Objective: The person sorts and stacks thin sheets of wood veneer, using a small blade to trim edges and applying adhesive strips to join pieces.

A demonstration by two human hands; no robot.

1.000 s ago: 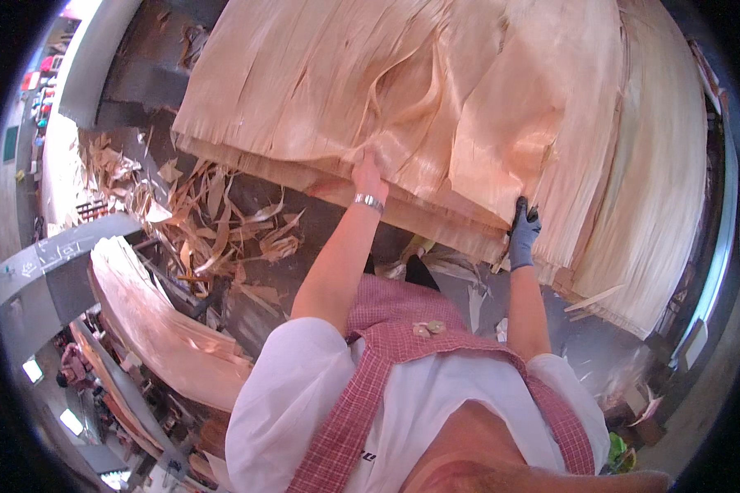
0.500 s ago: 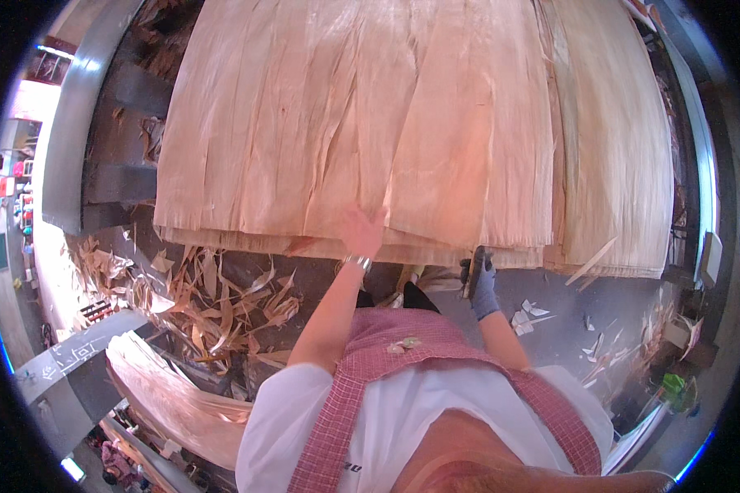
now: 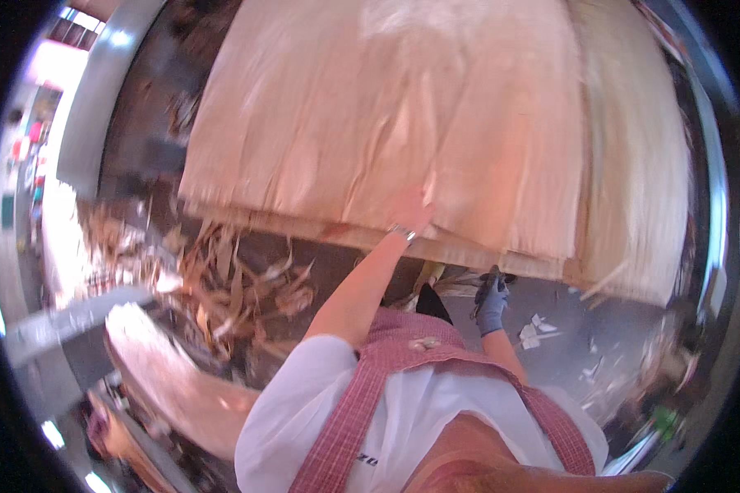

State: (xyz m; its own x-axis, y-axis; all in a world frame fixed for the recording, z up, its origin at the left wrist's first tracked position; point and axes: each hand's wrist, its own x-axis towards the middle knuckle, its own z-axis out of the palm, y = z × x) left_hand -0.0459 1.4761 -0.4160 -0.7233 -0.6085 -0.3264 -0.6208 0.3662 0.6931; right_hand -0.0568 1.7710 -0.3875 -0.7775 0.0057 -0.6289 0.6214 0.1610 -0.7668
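Broad sheets of pale wood veneer (image 3: 304, 107) lie stacked before me, with long splits and folds running through the top one. My bare left hand (image 3: 415, 212), with a metal band at its wrist, rests on the top sheet close to its near edge. Its fingers look stretched out, though blurred. In a blue-grey glove, my right hand (image 3: 492, 306) is just below that near edge, right of the left hand. Its fingers are closed around a dark, narrow object (image 3: 478, 299) whose kind I cannot make out.
A second, yellower veneer stack (image 3: 637, 156) adjoins on the right. Brown veneer scraps (image 3: 230, 275) are heaped on the floor at left, and pale offcuts (image 3: 537, 330) lie at right. A curved bundle of veneer (image 3: 173, 386) stands at lower left beside a grey metal beam (image 3: 82, 324).
The whole view has shifted and tilted, so the stack appears farther right. My left hand stays on the sheet near its edge; my right hand sits slightly lower, apart from the edge.
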